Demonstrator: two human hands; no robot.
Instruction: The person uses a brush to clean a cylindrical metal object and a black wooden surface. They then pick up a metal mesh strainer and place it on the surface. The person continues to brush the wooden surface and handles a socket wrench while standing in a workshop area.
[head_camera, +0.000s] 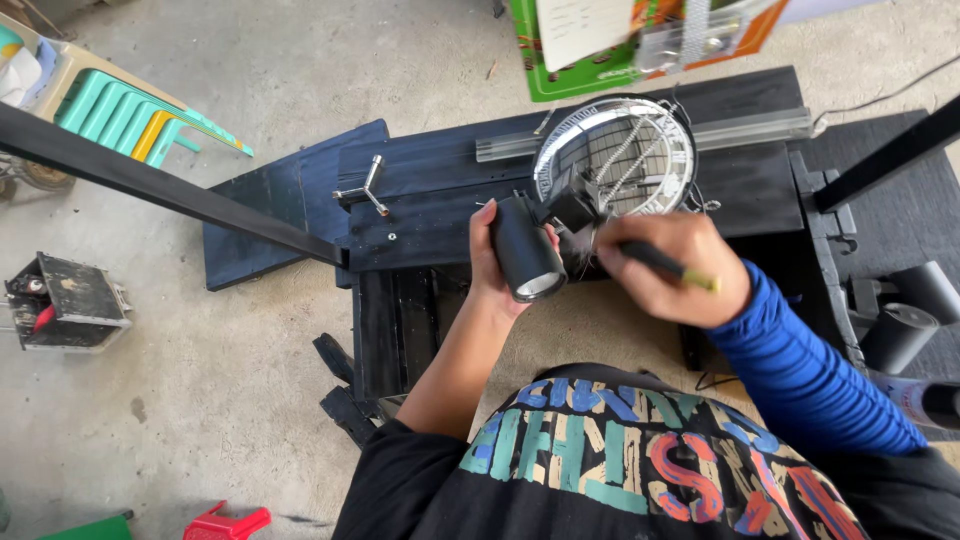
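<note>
Gripping black spotlight (527, 262), left hand (492, 262); right hand (668, 268) holding brush (665, 265).

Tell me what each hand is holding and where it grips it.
The left hand wraps the black cylindrical lamp around its barrel. The right hand grips a thin dark tool mid-shaft, its fingers curled around.

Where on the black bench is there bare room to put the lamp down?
Bare boards lie between the three-armed wrench and the round wire guard. It is crowded around the guard, where both hands work.
</note>
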